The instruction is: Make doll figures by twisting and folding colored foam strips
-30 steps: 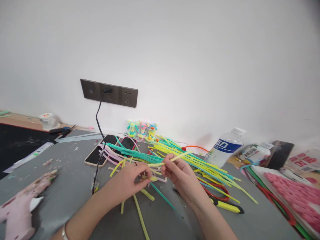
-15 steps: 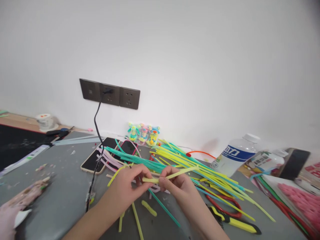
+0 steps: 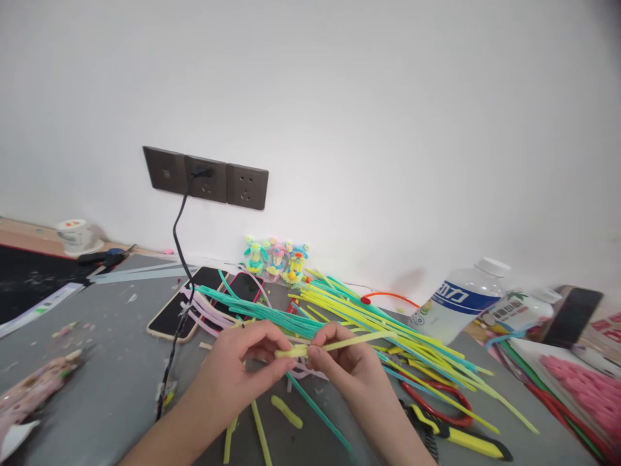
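Observation:
Between my two hands is a pale yellow pipe cleaner (image 3: 361, 340), folded or wound at its left end, its free length sticking out to the right. My left hand (image 3: 242, 362) pinches the folded end between thumb and fingers. Close beside it, my right hand (image 3: 347, 369) grips the same pipe cleaner with thumb and forefinger. Below them on the grey table lie a short twisted yellow piece (image 3: 287, 412) and cut yellow lengths (image 3: 261, 432). Bundles of teal pipe cleaners (image 3: 262, 312) and yellow pipe cleaners (image 3: 383, 330) spread behind my hands.
Three small pipe-cleaner figures (image 3: 275, 260) stand against the wall. Two phones (image 3: 169, 318) lie at left under a black cord (image 3: 177, 243) from the wall socket (image 3: 206, 178). Red-handled scissors (image 3: 439, 414), yellow-handled pliers (image 3: 466, 440) and a bottle (image 3: 460, 301) are at right.
The view has shifted slightly. My hands remain close together on the pipe cleaner, whose left end now looks more bunched; its free end points a little lower.

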{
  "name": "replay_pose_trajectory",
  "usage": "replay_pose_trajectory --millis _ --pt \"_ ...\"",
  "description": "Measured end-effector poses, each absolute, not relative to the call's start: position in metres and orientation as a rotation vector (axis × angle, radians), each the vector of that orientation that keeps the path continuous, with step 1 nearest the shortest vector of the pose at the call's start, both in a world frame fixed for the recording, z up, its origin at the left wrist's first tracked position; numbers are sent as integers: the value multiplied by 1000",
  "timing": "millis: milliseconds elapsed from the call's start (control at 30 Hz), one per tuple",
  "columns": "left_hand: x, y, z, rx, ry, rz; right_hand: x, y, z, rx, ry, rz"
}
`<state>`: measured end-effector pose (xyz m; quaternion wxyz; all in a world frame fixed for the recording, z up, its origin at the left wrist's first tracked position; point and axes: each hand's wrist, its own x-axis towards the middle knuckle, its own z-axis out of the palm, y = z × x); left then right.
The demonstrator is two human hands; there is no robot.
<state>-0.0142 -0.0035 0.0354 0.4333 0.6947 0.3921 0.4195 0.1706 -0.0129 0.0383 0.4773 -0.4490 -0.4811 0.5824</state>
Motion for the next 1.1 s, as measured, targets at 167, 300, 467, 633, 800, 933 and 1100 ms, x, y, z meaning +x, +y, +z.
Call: replay_pose_trajectory --millis 167,300,467,633,800,933,1100 --pt "-17 -3 34 1682 976 1083 170 -13 33 -1048 -1173 1386" --pt "-19 -3 32 1624 971 1081 172 -12 24 -982 -1166 1332" --pt "-18 -1 35 1628 979 1149 174 -14 25 -1032 -1199 1313" --pt "-17 -1 39 1716 1000 1153 171 -16 26 -1099 -1230 1161" --pt "-18 -2 39 1761 993 1180 171 -16 21 -1118 -1346 1010" --pt "-18 0 39 1770 980 1221 172 -17 19 -1147 -1404 921" --pt "-18 1 38 1786 966 1210 171 -18 20 -1153 -1457 759"
